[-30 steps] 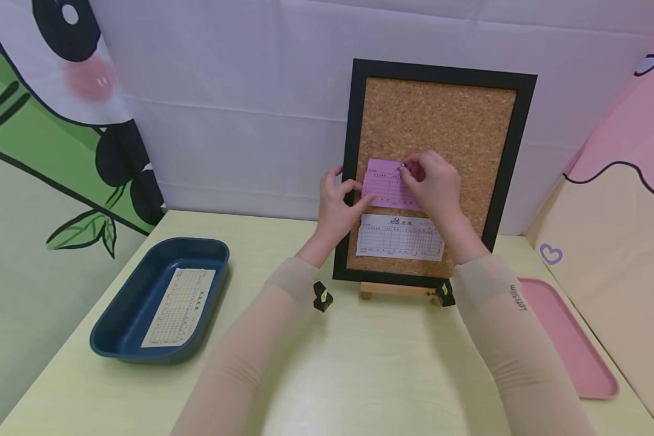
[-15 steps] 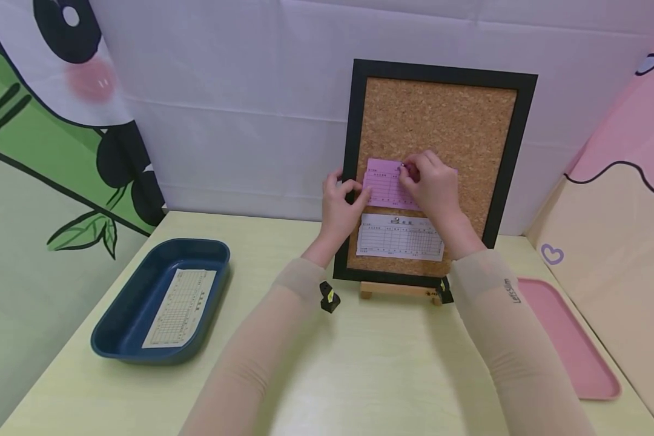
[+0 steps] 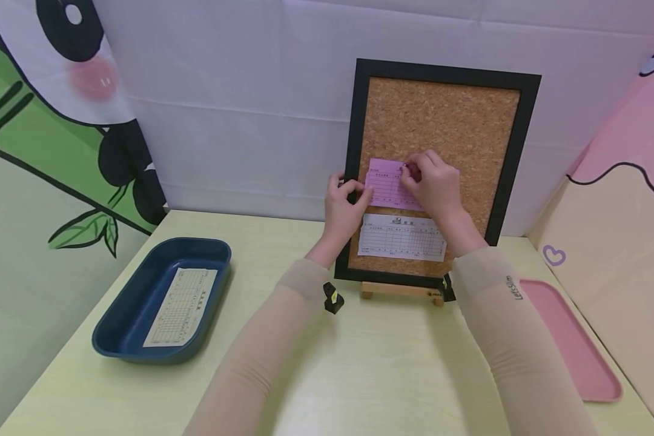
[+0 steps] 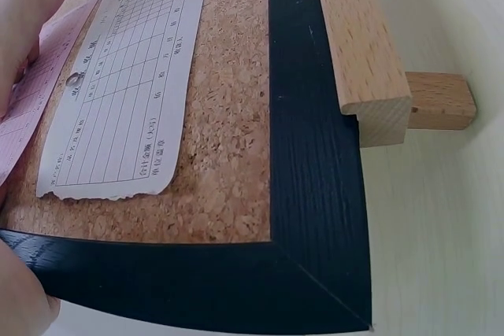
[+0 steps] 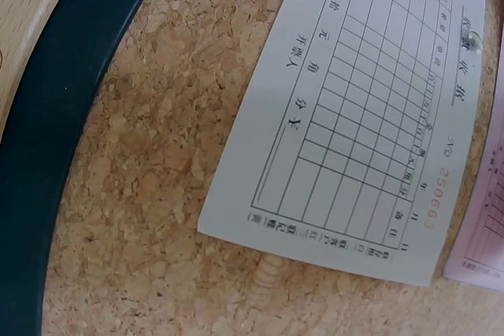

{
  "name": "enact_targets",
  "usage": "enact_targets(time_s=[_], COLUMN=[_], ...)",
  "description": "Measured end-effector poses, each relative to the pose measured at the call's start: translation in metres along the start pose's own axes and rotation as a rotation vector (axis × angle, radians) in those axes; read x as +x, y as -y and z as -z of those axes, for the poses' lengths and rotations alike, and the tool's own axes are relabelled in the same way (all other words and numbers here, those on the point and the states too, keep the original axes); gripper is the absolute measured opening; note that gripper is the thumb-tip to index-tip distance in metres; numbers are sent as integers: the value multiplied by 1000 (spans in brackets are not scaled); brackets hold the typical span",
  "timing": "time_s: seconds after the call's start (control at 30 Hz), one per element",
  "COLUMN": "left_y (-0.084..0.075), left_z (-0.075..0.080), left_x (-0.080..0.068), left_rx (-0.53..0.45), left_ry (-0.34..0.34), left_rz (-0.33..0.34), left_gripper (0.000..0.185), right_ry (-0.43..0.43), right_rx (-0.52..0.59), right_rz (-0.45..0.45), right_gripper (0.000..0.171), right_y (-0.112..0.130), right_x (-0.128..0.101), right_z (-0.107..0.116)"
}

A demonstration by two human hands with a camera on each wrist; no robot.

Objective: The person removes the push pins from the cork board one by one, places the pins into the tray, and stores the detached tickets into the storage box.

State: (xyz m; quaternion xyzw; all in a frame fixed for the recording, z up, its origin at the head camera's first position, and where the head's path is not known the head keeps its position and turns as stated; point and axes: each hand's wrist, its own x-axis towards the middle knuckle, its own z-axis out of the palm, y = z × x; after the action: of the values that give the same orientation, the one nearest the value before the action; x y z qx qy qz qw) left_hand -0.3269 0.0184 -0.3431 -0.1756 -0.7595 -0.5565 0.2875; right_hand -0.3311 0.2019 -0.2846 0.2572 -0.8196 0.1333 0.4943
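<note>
A black-framed cork board (image 3: 441, 121) leans on a small wooden easel (image 3: 400, 290). My left hand (image 3: 344, 209) grips the frame's left edge, thumb on the left margin of a pink receipt slip (image 3: 384, 189); some of its fingers are behind the frame. My right hand (image 3: 438, 184) pinches a small push pin (image 3: 403, 167) at the slip's top edge and covers the slip's right part. Below it hangs a white receipt slip (image 3: 400, 239), held by a silvery pin (image 5: 471, 42) at its top middle. Only the edge of the pink slip (image 5: 480, 234) shows in the right wrist view.
A dark blue tray (image 3: 106, 339) with a cream printed slip (image 3: 181, 307) in it stands on the left of the pale table (image 3: 370, 375). A pink tray (image 3: 569, 339) lies at the right, partly behind the right sleeve. A printed cloth (image 3: 251, 121) hangs behind the board.
The left hand has shifted slightly right and its thumb has drawn back toward the slip's left edge. The right hand stays pinched at the slip's top edge, almost unmoved.
</note>
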Motion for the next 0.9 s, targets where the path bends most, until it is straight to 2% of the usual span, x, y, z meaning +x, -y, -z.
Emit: enact_targets(time_s=[0.37,0.67,0.9], left_y=[0,1,1], left_z=[-1,-1,-1], left_x=[-1,-1,-1], left_rx=[-28,-8,-10], left_ry=[-3,-5,-3], left_rz=[21,-8,1], left_gripper=[20,21,21], right_ry=[-5,-7,-1], right_rx=[4,18,22], right_rz=[1,17,3], right_gripper=[12,14,14], right_y=[-2,-2,-2], right_x=[2,3,2], right_z=[-1,-1,-1])
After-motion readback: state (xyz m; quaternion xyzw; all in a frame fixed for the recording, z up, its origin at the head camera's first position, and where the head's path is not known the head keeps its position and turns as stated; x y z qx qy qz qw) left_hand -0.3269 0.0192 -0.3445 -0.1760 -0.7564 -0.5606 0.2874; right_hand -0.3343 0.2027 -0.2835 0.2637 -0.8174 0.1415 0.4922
